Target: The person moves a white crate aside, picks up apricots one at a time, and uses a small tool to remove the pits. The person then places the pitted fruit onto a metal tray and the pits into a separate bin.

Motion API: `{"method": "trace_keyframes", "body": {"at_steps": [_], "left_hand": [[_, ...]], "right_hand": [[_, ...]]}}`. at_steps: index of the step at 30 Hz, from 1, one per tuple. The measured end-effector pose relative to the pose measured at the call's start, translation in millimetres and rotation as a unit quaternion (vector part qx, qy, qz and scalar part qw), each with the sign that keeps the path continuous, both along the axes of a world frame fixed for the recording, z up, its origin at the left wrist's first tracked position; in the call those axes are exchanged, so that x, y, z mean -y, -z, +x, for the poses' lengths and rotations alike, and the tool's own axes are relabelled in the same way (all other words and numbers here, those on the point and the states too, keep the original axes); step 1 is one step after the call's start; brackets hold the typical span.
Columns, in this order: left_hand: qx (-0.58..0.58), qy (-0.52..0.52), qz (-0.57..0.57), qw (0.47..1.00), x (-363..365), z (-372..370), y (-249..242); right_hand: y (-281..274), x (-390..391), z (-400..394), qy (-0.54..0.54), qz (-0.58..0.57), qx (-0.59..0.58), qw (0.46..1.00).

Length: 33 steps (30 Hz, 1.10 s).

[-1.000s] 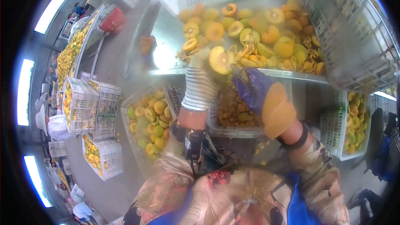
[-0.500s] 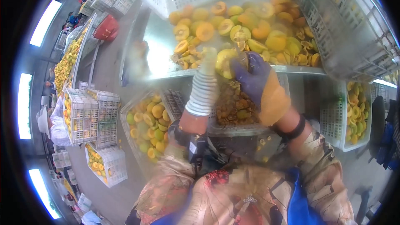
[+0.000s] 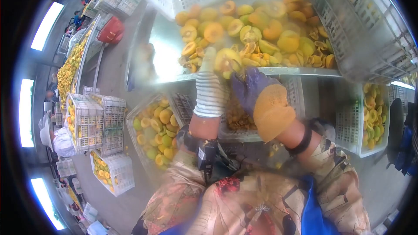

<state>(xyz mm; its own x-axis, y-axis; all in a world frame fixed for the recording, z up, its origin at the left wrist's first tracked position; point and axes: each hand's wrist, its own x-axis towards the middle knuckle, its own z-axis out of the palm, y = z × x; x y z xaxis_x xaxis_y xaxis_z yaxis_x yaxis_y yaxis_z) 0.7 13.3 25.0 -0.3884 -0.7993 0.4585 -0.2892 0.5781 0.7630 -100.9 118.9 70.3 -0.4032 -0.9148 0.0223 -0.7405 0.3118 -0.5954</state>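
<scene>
My left hand (image 3: 209, 67), in a pale glove with a striped cuff, is closed on a yellow peach half (image 3: 227, 60) at the tray's front edge. Just right of it is my right hand (image 3: 253, 88), in a purple glove with an orange cuff. Its fingers are curled close to the fruit, and whatever they hold is hidden. Behind both hands, halved peaches (image 3: 272, 30) lie heaped on a metal tray (image 3: 167, 58). Below the hands, brown and orange scraps (image 3: 239, 115) sit in a crate, partly covered by my right glove.
A white crate of peach halves (image 3: 156, 126) stands at lower left, another (image 3: 363, 126) at the right. A large white crate (image 3: 361, 26) borders the tray's right side. Further left are stacked crates (image 3: 98, 119), a red basket (image 3: 111, 30) and a person in white (image 3: 64, 141).
My right hand has dropped down and left, turning away from the peach half. My left hand has shifted slightly left, and the fruit's cut side now shows more.
</scene>
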Motion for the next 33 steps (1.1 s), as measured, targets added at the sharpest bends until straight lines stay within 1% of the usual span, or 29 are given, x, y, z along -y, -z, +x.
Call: {"method": "trace_keyframes", "body": {"at_steps": [1, 2, 3, 4, 5, 6, 7, 8, 10, 12, 13, 14, 15, 17, 18, 20, 21, 22, 23, 24, 25, 26, 27, 28, 29, 30, 31, 32, 33], "left_hand": [[-0.234, 0.075, 0.304, 0.921, -5, -3, -17], [-0.430, 0.138, 0.559, 0.695, -9, -7, -29], [-0.430, 0.138, 0.559, 0.695, -8, -8, -16], [-0.290, 0.086, 0.336, 0.892, -6, -7, 6], [-0.118, 0.024, 0.075, 0.990, -7, -10, 7], [-0.117, 0.025, 0.075, 0.990, -8, -12, 7], [-0.181, 0.014, 0.186, 0.966, -8, -13, 7], [-0.243, 0.003, 0.294, 0.925, -10, -15, 0], [-0.222, -0.001, 0.278, 0.935, -14, -17, -11], [-0.201, -0.006, 0.263, 0.944, -15, -16, -10], [-0.167, -0.006, 0.225, 0.960, -14, -15, -6], [-0.132, -0.007, 0.187, 0.973, -14, -13, -3], [-0.131, -0.008, 0.187, 0.974, -15, -13, -4], [-0.103, -0.013, 0.078, 0.992, -18, -12, -9], [-0.101, -0.013, 0.079, 0.992, -16, -12, -8], [-0.103, 0.005, 0.146, 0.984, -11, -10, -7], [-0.103, 0.004, 0.147, 0.984, -11, -9, -8], [-0.130, 0.028, 0.189, 0.973, -12, -8, -10], [-0.156, 0.051, 0.231, 0.959, -12, -7, -12], [-0.155, 0.049, 0.232, 0.959, -11, -3, -11], [-0.060, 0.036, 0.072, 0.995, -7, 0, -10], [0.037, 0.023, -0.092, 0.995, -5, 1, -9], [0.039, 0.024, -0.092, 0.995, -4, 0, -2], [0.019, 0.014, -0.060, 0.998, -4, -3, 8], [-0.001, 0.003, -0.028, 1.000, -4, -6, 9], [-0.001, 0.004, -0.027, 1.000, -5, -6, 9], [-0.060, 0.016, 0.098, 0.993, -5, -6, 7], [-0.119, 0.028, 0.220, 0.968, -6, -8, 2], [-0.120, 0.028, 0.220, 0.968, -8, -9, -4]], "right_hand": [[-1, 0, 0, 0.001, 0.000, 0.000, 1.000], [-5, -1, 0, 0.020, -0.006, 0.011, 1.000], [-8, 0, 0, 0.040, -0.012, 0.022, 0.999], [-6, 0, 1, 0.040, -0.012, 0.022, 0.999], [-2, 1, 2, 0.036, 0.007, 0.021, 0.999], [1, 2, 2, 0.032, 0.026, 0.021, 0.999], [2, 3, 3, 0.033, 0.026, 0.023, 0.999], [3, 3, 5, 0.034, 0.023, 0.021, 0.999], [4, 3, 7, 0.035, 0.020, 0.020, 0.999], [0, 4, 11, 0.055, 0.029, 0.002, 0.998], [-3, 4, 12, 0.054, 0.029, 0.003, 0.998], [-8, 3, 13, 0.050, 0.063, 0.016, 0.997], [-11, 3, 13, 0.047, 0.096, 0.029, 0.994], [-6, 4, 13, 0.033, 0.110, 0.033, 0.993], [-3, 4, 12, 0.017, 0.125, 0.037, 0.991], [1, 5, 11, 0.015, 0.122, 0.052, 0.991], [0, 6, 11, 0.013, 0.119, 0.067, 0.991], [-3, 6, 7, 0.013, 0.120, 0.067, 0.990], [-12, 7, 3, -0.003, 0.142, 0.081, 0.986], [-17, 8, 1, -0.020, 0.165, 0.096, 0.981], [-14, 11, 1, -0.020, 0.166, 0.097, 0.981], [-9, 15, 3, -0.013, 0.194, 0.072, 0.978], [-4, 17, 5, -0.005, 0.221, 0.047, 0.974], [3, 18, 9, -0.003, 0.221, 0.048, 0.974], [7, 19, 14, 0.017, 0.193, 0.069, 0.979], [9, 18, 16, 0.037, 0.166, 0.089, 0.981], [10, 18, 15, 0.038, 0.166, 0.088, 0.981], [2, 17, 13, 0.042, 0.141, 0.137, 0.980], [-4, 17, 11, 0.046, 0.115, 0.185, 0.975]]}}
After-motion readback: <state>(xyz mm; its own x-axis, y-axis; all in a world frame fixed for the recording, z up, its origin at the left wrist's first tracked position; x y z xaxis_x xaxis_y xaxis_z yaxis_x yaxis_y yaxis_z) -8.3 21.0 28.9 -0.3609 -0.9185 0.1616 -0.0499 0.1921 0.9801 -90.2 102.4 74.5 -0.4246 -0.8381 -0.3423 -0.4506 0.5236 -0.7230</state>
